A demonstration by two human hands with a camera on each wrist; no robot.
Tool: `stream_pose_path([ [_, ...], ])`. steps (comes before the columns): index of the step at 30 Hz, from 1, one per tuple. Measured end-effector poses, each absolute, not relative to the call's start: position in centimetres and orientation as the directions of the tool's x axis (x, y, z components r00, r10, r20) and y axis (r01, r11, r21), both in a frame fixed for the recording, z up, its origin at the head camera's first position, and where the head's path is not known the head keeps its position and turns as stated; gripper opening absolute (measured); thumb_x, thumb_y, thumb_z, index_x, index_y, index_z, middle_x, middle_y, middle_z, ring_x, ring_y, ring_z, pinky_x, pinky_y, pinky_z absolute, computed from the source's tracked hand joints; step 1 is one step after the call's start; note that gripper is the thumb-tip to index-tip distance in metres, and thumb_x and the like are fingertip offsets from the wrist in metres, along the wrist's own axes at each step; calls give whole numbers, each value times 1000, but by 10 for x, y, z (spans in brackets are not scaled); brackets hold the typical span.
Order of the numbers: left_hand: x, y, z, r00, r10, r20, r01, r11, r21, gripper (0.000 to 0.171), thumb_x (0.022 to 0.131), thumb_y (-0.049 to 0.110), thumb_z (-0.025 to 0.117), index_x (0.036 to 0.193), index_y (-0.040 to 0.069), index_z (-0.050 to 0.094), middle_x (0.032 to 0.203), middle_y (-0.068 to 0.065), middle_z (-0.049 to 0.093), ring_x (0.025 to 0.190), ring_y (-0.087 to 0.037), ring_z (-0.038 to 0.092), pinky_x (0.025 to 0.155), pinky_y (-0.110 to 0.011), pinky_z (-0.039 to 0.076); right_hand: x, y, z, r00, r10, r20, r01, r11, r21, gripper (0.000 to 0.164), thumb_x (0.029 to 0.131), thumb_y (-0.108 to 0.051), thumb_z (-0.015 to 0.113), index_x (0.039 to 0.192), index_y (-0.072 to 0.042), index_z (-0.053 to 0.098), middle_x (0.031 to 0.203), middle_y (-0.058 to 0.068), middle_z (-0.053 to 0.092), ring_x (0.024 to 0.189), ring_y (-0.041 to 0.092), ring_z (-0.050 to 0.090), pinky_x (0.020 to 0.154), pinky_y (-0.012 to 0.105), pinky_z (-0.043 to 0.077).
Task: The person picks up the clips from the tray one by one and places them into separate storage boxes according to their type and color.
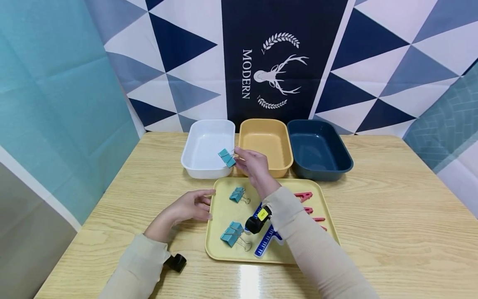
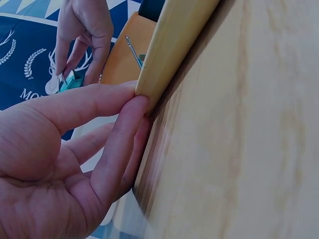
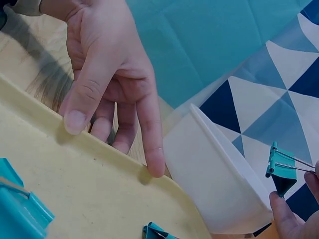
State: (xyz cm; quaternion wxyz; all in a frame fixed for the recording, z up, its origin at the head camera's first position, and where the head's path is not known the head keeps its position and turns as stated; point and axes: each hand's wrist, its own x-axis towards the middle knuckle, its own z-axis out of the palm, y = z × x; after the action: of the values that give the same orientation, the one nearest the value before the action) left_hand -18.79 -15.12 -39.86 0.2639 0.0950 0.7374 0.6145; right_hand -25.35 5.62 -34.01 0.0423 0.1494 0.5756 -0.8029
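My right hand (image 1: 254,166) pinches a teal binder clip (image 1: 227,158) by its wire handles, above the right side of the white bin (image 1: 188,164). That clip (image 3: 283,167) hangs at the right edge of the right wrist view. At the left rim of the pale yellow tray (image 1: 220,251), my left hand (image 1: 188,206) grips the edge. Its thumb (image 3: 82,112) lies over the rim, with some fingers below on the outer side. Two more teal clips, a smaller one (image 1: 237,194) and a larger one (image 1: 232,233), lie on the tray's left part.
Blue-and-white long clips (image 1: 266,243) and several red clothespins (image 1: 303,196) lie on the tray, partly hidden by my right arm. Behind it, a yellow-orange bin (image 1: 281,170) and a dark blue bin (image 1: 345,166) stand beside the white one. A patterned cloth (image 1: 186,45) hangs behind the table.
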Motion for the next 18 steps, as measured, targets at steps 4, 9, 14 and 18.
stream_pose_path([
  [4, -188, -151, -398, -842, 467, -271, -185, 222, 957, 76, 73, -14, 68, 140, -3, 36, 109, -19, 47, 91, -22, 60, 76, -36, 56, -256, 53, -340, -950, 111, -291, 238, -345, -908, 17, 83, -15, 72, 89, 0, 67, 99, 9, 60, 92, 24, 61, 81, 28, 54],
  [9, -188, -152, -399, -844, 464, -268, -182, 222, 958, 75, 73, -14, 68, 140, -3, 36, 109, -20, 47, 91, -22, 60, 76, -36, 56, -260, 49, -339, -946, 108, -307, 254, -343, -905, 20, 83, -17, 72, 92, 1, 67, 103, 11, 60, 95, 24, 61, 81, 27, 54],
  [14, -187, -152, -398, -846, 460, -270, -184, 224, 957, 75, 73, -15, 68, 140, -3, 36, 108, -20, 48, 91, -22, 60, 76, -36, 57, -264, 45, -338, -944, 101, -316, 268, -327, -906, 26, 83, -18, 72, 100, 2, 66, 110, 13, 58, 98, 25, 60, 83, 27, 53],
  [18, -187, -151, -398, -846, 459, -271, -183, 228, 956, 75, 73, -15, 68, 140, -3, 36, 109, -20, 48, 92, -23, 60, 76, -35, 56, -266, 43, -338, -944, 104, -312, 267, -311, -912, 27, 84, -19, 71, 101, 2, 66, 115, 16, 58, 97, 24, 60, 84, 28, 53],
])
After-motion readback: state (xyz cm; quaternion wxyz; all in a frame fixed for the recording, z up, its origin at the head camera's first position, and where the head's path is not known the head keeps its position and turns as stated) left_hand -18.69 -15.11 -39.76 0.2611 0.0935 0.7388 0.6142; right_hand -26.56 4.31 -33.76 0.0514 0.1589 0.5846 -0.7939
